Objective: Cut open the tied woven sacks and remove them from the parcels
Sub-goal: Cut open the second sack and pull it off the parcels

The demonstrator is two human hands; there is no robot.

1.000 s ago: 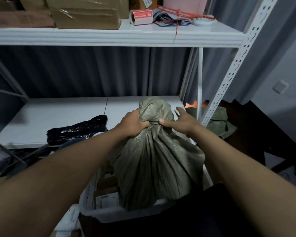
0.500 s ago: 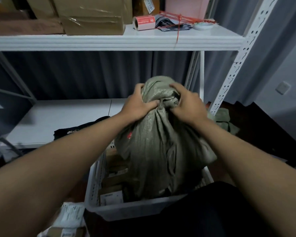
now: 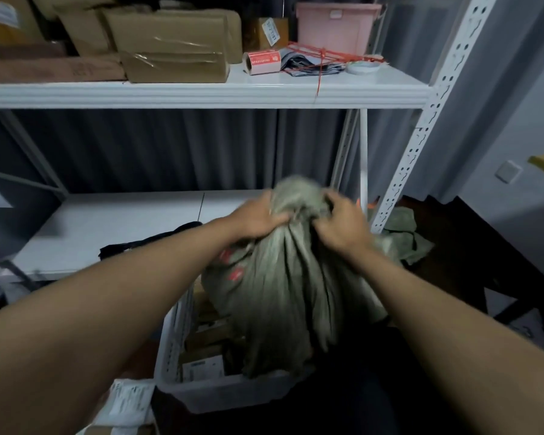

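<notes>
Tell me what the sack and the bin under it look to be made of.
Sack: woven plastic, probably; dull olive, falls in stiff pleats under both hands' grip. The weave is blurred here. Bin: white moulded plastic, seemingly; slotted side wall, smooth matte rim.

Both hands' fingers (image 3: 280, 218) curled, seemingly gripping.

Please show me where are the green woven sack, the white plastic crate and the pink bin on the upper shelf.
green woven sack (image 3: 283, 287): head view, on its gathered cloth below both hands.
white plastic crate (image 3: 173, 337): head view, on its left wall.
pink bin (image 3: 333, 29): head view, on its front face.
</notes>
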